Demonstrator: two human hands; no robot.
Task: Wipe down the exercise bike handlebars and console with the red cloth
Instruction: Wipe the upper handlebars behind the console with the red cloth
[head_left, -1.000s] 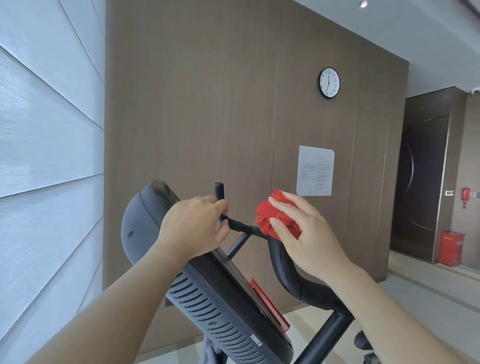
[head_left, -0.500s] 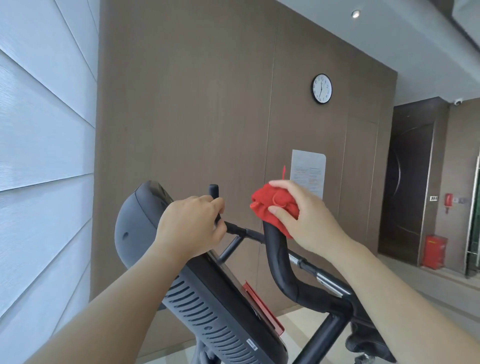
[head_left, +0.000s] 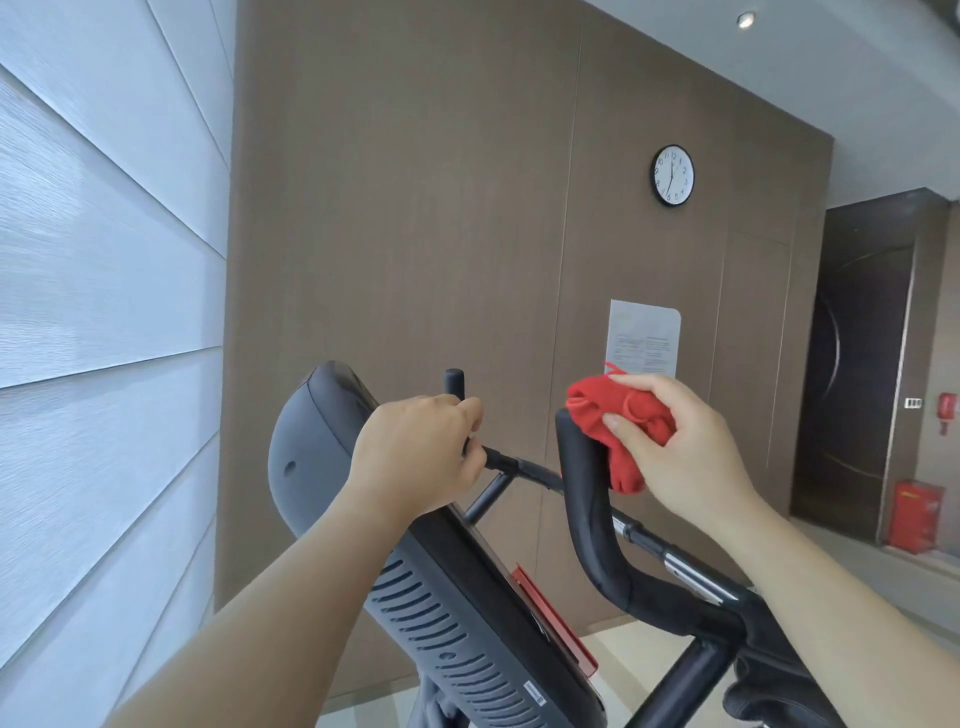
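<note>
One cam, on the person's head. Looks fwd & a bit up at the brown wall (head_left: 415, 234), close over the bike console (head_left: 467, 613).

Bright even indoor light, recessed ceiling spot (head_left: 746, 20) glowing above the clock (head_left: 672, 175), soft shadows, wide-angle bowing at edges, slight softness throughout

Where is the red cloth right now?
The red cloth is bunched in the right hand, pressed against the top of the right handlebar grip, right of centre in the head view, just below the paper notice on the wall.
</note>
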